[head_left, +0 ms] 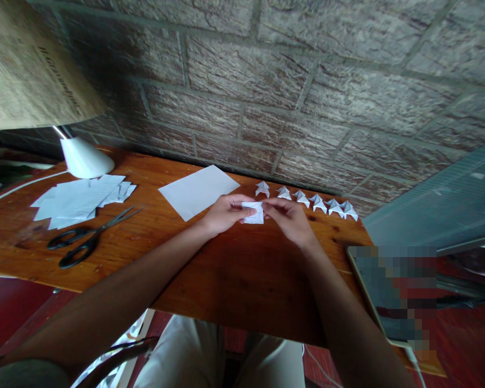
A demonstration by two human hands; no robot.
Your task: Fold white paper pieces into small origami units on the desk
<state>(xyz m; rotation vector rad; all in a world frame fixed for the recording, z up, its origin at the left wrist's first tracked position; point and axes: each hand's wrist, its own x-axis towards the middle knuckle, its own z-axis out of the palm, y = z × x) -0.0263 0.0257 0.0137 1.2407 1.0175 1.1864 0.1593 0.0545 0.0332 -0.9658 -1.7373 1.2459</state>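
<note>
A small folded square of white paper (255,216) is held above the wooden table, between both hands. My left hand (225,212) grips its left side, thumb on the front face and fingers behind. At the upper right corner, the fingertips of my right hand (289,218) pinch the paper's edge. Behind the hands lies a flat white sheet (198,191). Several folded paper figures (301,198) with pointed tips stand in a row along the wall side, beyond my right hand.
Black-handled scissors (87,240) lie at the left, blades pointing right. Near them is a pile of cut paper pieces (78,199), in front of a lamp's white base (84,156). A tablet-like device (382,291) with a cable rests at the table's right edge. A brick wall (267,91) borders the back.
</note>
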